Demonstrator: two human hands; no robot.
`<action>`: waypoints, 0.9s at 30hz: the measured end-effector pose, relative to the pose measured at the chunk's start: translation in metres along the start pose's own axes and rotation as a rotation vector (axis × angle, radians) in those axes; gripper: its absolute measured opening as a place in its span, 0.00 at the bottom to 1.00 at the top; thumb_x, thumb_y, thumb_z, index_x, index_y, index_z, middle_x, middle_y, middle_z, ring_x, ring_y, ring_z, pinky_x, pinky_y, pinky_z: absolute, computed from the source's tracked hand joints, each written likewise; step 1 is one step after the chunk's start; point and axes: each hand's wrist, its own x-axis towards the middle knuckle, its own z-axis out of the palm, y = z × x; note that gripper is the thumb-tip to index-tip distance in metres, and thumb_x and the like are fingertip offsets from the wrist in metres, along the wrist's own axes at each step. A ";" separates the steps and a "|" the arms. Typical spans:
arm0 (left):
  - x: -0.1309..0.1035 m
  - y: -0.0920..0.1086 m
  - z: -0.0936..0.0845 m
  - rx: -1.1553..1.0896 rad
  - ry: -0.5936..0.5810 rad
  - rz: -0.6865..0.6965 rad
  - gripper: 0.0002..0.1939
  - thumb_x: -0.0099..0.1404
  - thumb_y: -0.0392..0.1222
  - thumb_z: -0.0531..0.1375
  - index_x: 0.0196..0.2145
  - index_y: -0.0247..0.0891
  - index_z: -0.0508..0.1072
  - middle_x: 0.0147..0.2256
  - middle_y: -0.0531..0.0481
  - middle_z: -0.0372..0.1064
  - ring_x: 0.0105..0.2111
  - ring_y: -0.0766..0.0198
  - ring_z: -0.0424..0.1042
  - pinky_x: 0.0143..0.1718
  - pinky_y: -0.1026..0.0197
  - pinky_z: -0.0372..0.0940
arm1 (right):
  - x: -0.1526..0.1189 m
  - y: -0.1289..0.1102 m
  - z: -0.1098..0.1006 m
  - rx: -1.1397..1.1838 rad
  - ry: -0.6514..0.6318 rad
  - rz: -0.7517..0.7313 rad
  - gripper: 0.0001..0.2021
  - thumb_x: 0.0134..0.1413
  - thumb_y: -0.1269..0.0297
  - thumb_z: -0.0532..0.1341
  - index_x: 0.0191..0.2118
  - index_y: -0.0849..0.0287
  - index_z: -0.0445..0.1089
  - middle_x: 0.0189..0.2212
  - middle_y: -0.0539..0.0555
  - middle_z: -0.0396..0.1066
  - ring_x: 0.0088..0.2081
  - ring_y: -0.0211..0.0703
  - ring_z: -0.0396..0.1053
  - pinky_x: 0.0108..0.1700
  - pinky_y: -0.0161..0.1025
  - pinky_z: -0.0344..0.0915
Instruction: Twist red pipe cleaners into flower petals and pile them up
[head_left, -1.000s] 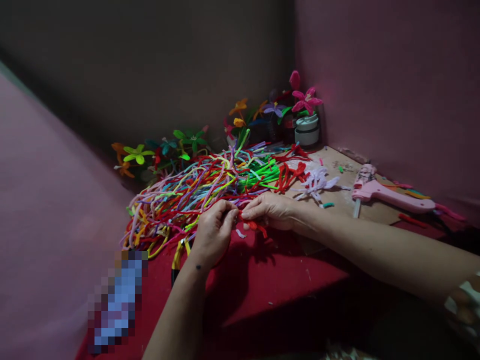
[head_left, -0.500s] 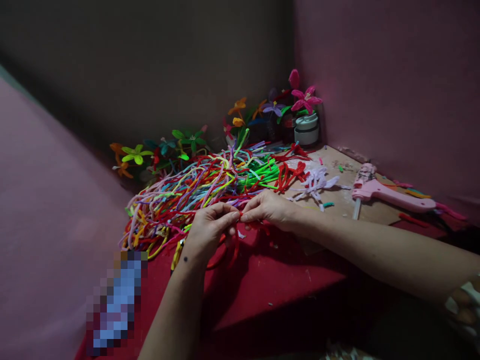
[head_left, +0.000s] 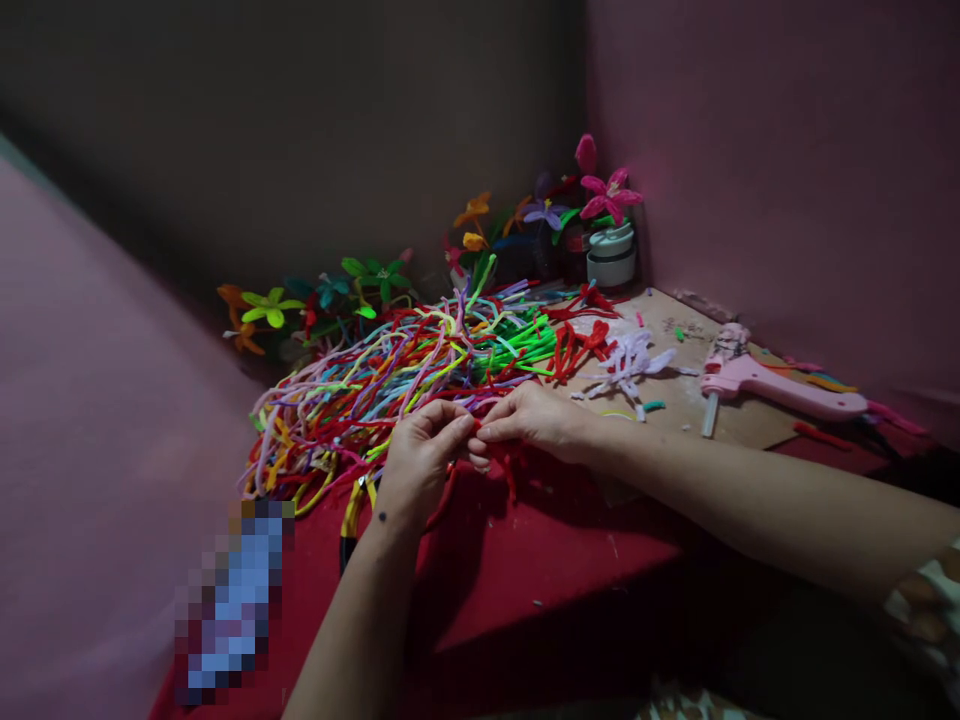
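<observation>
My left hand (head_left: 427, 452) and my right hand (head_left: 529, 422) meet at the fingertips above the red cloth (head_left: 547, 560). Both are closed in a pinch on a red pipe cleaner (head_left: 475, 428), of which only a small bit shows between the fingers. Red strands hang below the hands, partly hidden by them. Just behind lies a big pile of pipe cleaners (head_left: 360, 385) in many colours. Yellow-and-black handled pliers (head_left: 350, 515) rest to the left of my left wrist.
A pink glue gun (head_left: 787, 388) lies on a brown board (head_left: 675, 320) at the right, near bent white pipe cleaner pieces (head_left: 634, 365) and red ones (head_left: 581, 350). Pipe cleaner flowers (head_left: 611, 195) stand along the back wall, by a pale round pot (head_left: 611, 262). A blurred-out blue item (head_left: 240, 600) is front left.
Both hands stay together with only small finger movements. The hanging red strands have shifted, and more of the pliers' handles shows beside my left wrist.
</observation>
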 end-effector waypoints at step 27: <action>0.001 -0.002 0.005 0.159 0.098 -0.040 0.10 0.52 0.43 0.60 0.21 0.33 0.67 0.13 0.58 0.60 0.11 0.76 0.54 0.13 0.71 0.48 | 0.001 0.004 0.005 0.126 -0.029 0.144 0.07 0.40 0.72 0.59 0.17 0.66 0.68 0.11 0.49 0.64 0.13 0.29 0.54 0.18 0.30 0.49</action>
